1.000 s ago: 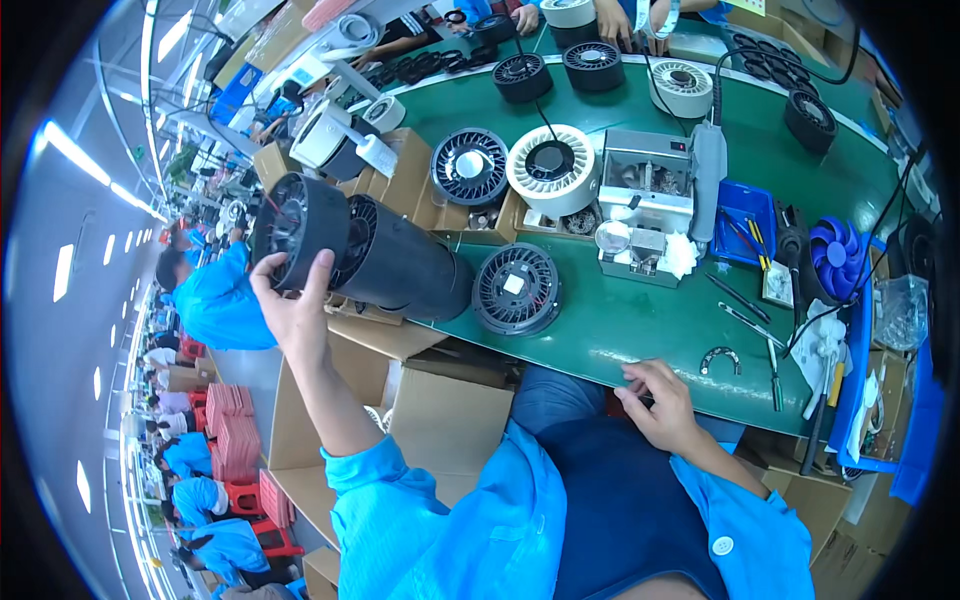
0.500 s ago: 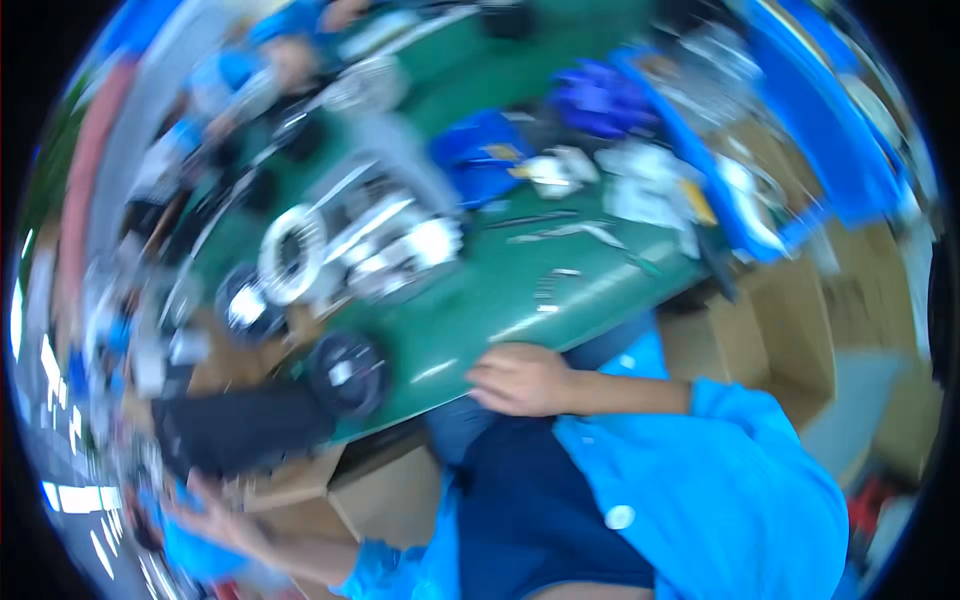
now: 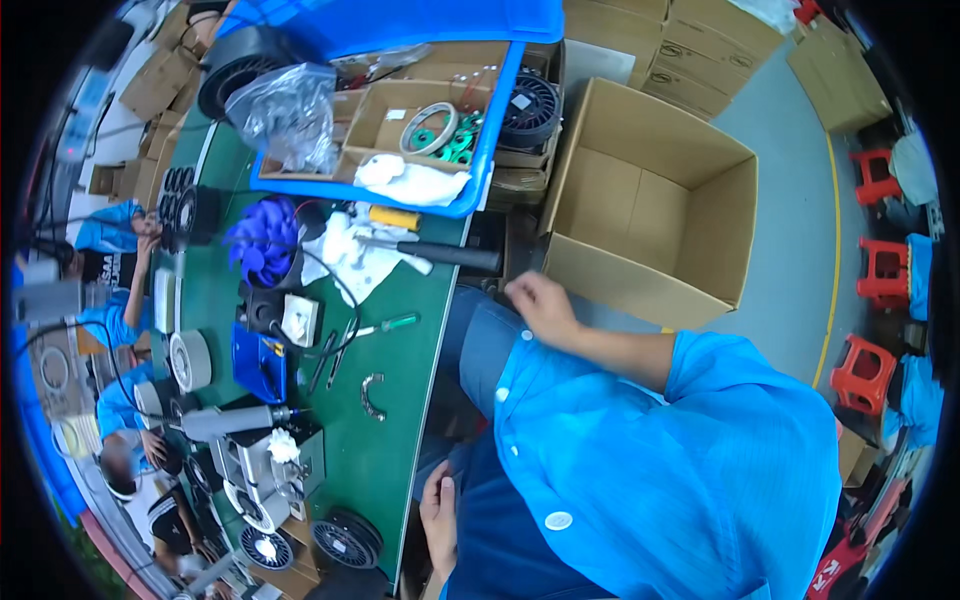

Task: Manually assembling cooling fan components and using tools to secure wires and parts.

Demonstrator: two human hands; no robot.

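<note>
My right hand [image 3: 545, 308], its fingers loosely curled in with nothing visible in them, hovers past the bench edge, nearest to an open cardboard box [image 3: 665, 265]. Low beside my lap, my left hand [image 3: 440, 520] is empty, its fingers apart and partly bent. The green workbench [image 3: 395, 440] lies left of both hands. On it are a green-handled screwdriver [image 3: 398, 323], a curved metal piece [image 3: 373, 397] and a black-handled tool [image 3: 460, 253] reaching over the edge. A black spoked wheel [image 3: 347, 540] sits on the near end.
A blue tray [image 3: 480, 150] with cardboard compartments holds green rings and a plastic bag. A purple fan wheel [image 3: 262, 240], a blue bin [image 3: 255, 365] and a metal fixture [image 3: 250, 460] stand on the bench. Co-workers sit across it. Red stools [image 3: 865, 370] line the far right.
The view has swung to the right and sharpened. My right hand has left the bench edge and moved towards the cardboard box. My left hand, earlier spread out to the left, is now beside my lap.
</note>
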